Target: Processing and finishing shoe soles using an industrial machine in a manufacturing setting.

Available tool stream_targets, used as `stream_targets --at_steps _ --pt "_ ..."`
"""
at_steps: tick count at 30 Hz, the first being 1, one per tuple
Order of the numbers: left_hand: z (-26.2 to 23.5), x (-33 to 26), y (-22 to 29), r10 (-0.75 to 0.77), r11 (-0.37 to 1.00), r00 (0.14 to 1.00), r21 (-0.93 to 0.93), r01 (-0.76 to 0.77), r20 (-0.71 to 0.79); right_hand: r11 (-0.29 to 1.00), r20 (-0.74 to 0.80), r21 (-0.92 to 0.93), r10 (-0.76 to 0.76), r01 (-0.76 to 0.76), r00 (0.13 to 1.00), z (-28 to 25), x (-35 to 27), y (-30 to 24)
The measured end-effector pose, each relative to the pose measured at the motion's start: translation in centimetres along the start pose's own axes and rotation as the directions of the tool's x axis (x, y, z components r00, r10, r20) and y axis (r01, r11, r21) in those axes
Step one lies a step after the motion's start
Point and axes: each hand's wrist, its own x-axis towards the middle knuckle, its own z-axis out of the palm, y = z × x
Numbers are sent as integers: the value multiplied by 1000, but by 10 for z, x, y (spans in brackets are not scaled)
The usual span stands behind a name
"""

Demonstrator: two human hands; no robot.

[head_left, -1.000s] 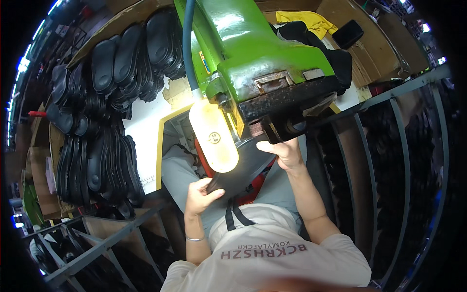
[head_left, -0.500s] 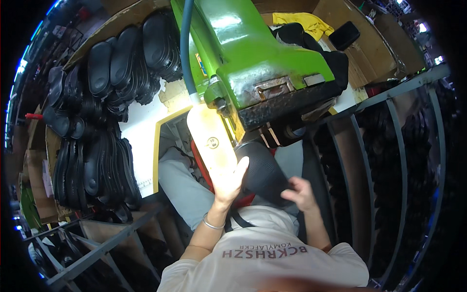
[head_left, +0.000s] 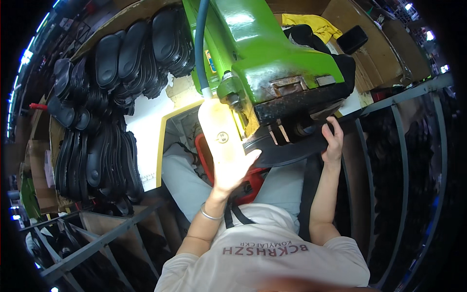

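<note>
A black shoe sole (head_left: 287, 155) lies crosswise under the black front edge of the green machine (head_left: 272, 58). At its left end is my left hand (head_left: 234, 170), thumb stretched along the edge; the other fingers are hidden behind the brightly lit, elongated lamp head (head_left: 221, 127). My right hand (head_left: 333, 141) grips the sole's right end, with fingers curled up beside the machine. Part of the sole's upper face is covered by the machine's lower parts, including two copper-coloured prongs (head_left: 278, 135).
Stacks of black soles (head_left: 116, 58) fill the left side of the bench (head_left: 146, 117). A teal hose (head_left: 200, 44) runs down to the lamp. Behind the machine sit a yellow cloth (head_left: 311, 25) and a cardboard box (head_left: 374, 61). Metal racks (head_left: 400, 151) flank both sides.
The sole has swung up from hanging over my lap to lying crosswise under the machine. My right hand has moved up and right onto its end; my left hand stays near the lamp.
</note>
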Motion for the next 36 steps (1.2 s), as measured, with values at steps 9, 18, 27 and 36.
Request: stream_targets --at_steps 9,18,27,36 --pt "13 8 2 158 966 979 224 -126 -127 996 -70 88 8 -1 998 -4 -18 2" --pt "-51 1 16 -132 914 982 -401 67 -136 999 258 1 49 -52 965 56 8 -10" --pt "-128 -35 -15 -338 826 935 -510 241 -105 1000 442 -23 21 -12 897 115 -33 16" --pt "-27 -113 -29 -565 759 804 -267 594 185 993 366 -120 24 21 930 129 -23 20"
